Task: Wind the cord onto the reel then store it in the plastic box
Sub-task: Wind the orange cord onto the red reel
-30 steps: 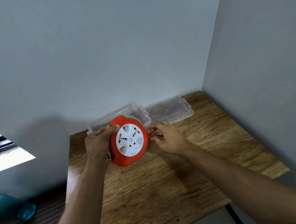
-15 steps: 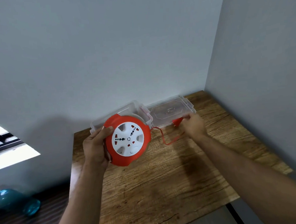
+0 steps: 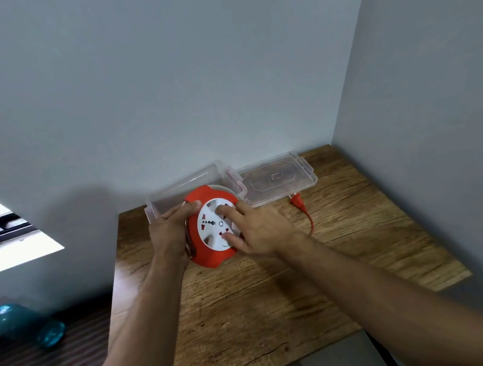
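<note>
Now you hold the reel point(image 3: 210, 227) just left of the frame's centre, above the wooden table point(image 3: 270, 308). Your left hand point(image 3: 170, 235) wraps the red rim from the left side, fingers curled round it, so that grip is firm. Your right hand point(image 3: 261, 232) lies over the white socket face with fingers spread and fairly straight, pressing rather than clutching; nothing is closed in it.

The cord point(image 3: 309, 221) trails out to the right of your right hand and ends in the plug point(image 3: 297, 200), which lies on the table just in front of the clear lid point(image 3: 279, 180). The plastic box point(image 3: 184, 190) stands open right behind the reel, against the wall.

The step in hand looks like winding in that loose length. Keep the left hand steady on the rim and let the right fingers catch the recesses in the white face to turn it. Turn evenly, and watch the plug as it drags across the wood: it could snag on the lid's edge or whip at the end. Slow down for the last stretch and guide the plug in by hand if it swings.
</note>
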### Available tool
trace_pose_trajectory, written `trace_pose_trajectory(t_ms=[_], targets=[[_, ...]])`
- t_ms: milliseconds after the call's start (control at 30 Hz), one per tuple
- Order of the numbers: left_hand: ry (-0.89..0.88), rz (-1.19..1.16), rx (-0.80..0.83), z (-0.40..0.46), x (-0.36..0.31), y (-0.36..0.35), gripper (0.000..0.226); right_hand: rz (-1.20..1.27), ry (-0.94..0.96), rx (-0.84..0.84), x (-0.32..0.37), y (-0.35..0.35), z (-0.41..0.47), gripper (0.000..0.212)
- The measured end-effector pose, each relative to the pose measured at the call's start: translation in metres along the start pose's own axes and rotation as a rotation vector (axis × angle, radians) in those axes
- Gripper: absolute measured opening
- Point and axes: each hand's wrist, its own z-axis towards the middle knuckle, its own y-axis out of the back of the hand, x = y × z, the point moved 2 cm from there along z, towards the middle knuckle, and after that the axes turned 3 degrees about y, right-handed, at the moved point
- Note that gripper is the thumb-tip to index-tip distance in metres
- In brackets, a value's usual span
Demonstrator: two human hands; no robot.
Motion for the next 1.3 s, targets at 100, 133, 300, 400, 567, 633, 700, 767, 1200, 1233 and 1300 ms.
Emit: trace_pose_trajectory(t_ms=[100,133,300,400,567,633,700,767,1200,1233,1300], targets=[[-0.004,0.001,-0.024,-0.002,-0.002,-0.002,0.015,-0.012,-0.057,0.007,0.012,-0.008,-0.001,0.064],[-0.005,0.000,-0.032,-0.002,-0.002,-0.002,0.015,0.034,-0.101,-0.004,0.015,-0.008,-0.001,0.065],[-0.030,0.049,-0.008,-0.005,-0.001,0.001,0.013,0.306,-0.234,0.016,0.031,-0.010,0.002,0.073],[-0.052,0.040,-0.007,-0.008,0.002,0.001,0.012,0.433,-0.331,-0.005,0.031,-0.004,0.006,0.070],[-0.109,0.033,-0.020,-0.011,0.004,-0.004,0.014,0.474,-0.381,0.008,0.033,-0.002,0.011,0.069],[-0.143,0.052,-0.013,-0.013,0.003,-0.008,0.010,0.466,-0.402,-0.013,0.028,-0.003,0.013,0.066],[-0.179,0.089,0.007,-0.013,0.002,-0.009,0.006,0.492,-0.451,-0.047,0.025,-0.007,0.012,0.064],[-0.228,0.121,0.011,-0.013,0.000,-0.009,0.023,0.624,-0.568,-0.094,0.028,-0.009,0.010,0.065],[-0.052,-0.034,0.046,-0.008,0.006,-0.004,0.006,0.588,-0.577,-0.129,0.023,0.011,-0.006,0.031],[-0.023,-0.039,0.054,-0.006,0.005,-0.003,0.009,0.297,-0.332,-0.126,0.017,0.011,-0.010,0.040],[0.022,-0.011,0.081,-0.002,0.003,-0.001,0.007,-0.017,0.113,-0.034,0.006,0.010,-0.014,0.055]])
